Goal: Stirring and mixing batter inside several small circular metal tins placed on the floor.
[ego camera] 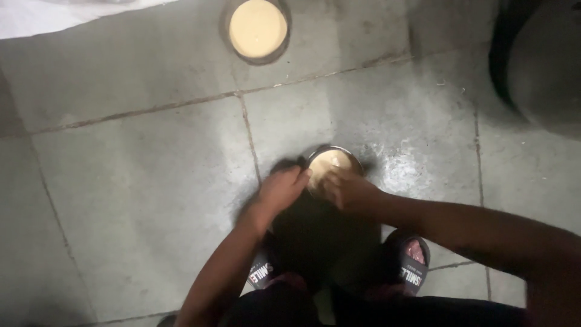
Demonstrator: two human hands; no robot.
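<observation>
A small round metal bowl [331, 158] with a pale beige mass inside sits on the grey tiled floor [151, 169] just in front of me. My left hand [279, 189] grips its left rim. My right hand [350, 189] rests on the bowl's near side, fingers touching the beige contents. A second, larger round bowl [258, 28] filled with the same pale beige stuff stands on the floor farther away, at the top of the view, apart from both hands.
My feet in dark slides [411, 261] stand right below the bowl. A large dark rounded vessel [538, 66] fills the top right corner. A white sheet or cloth [54, 15] lies at the top left. Wet patches shine on the tiles.
</observation>
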